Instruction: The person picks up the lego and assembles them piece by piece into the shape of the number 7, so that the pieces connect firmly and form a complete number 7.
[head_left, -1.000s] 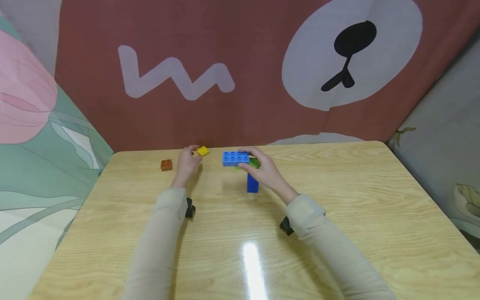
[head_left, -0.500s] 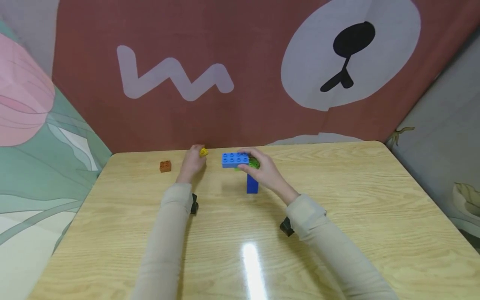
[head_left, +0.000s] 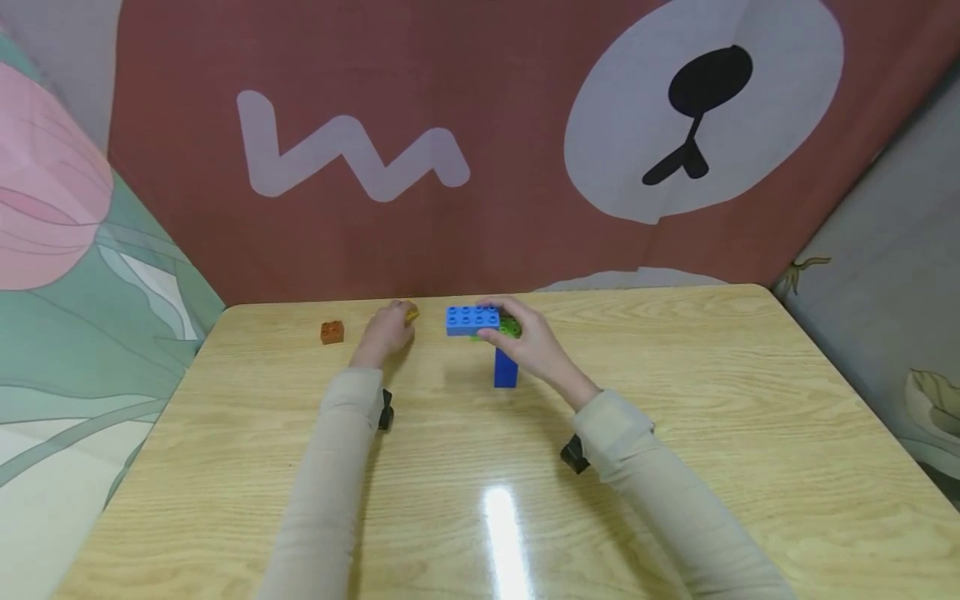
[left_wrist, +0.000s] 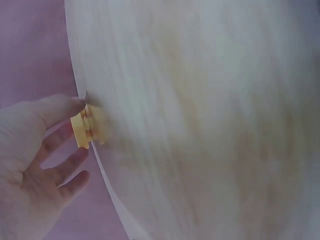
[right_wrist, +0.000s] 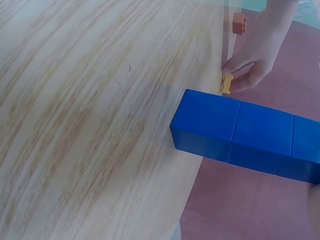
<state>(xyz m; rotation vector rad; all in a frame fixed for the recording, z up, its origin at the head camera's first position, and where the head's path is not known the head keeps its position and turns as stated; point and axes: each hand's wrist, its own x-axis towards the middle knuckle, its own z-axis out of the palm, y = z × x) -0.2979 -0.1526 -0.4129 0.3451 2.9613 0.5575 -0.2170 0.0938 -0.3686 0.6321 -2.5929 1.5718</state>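
My left hand [head_left: 386,333] pinches a small yellow toy brick [head_left: 412,316] close to the table's far edge. In the left wrist view the yellow brick [left_wrist: 80,131] stands on its side between thumb and fingers, with its reflection beside it on the tabletop. My right hand [head_left: 531,340] grips a toy-brick build at the centre. A light blue studded brick [head_left: 471,320] tops it, with green bricks [head_left: 511,326] partly hidden by the fingers. A dark blue stack [head_left: 506,369] extends below; the right wrist view shows this blue stack [right_wrist: 235,131] as several joined blocks.
An orange-brown brick [head_left: 332,332] lies left of my left hand. The wooden table [head_left: 712,433] ends at a reddish-brown printed backdrop [head_left: 510,233]. Black wrist devices, such as the right one [head_left: 575,455], sit under both sleeves.
My left hand has moved slightly right, taken the yellow brick between its fingers and tipped it from lying flat. The right hand and its brick build have stayed in place.
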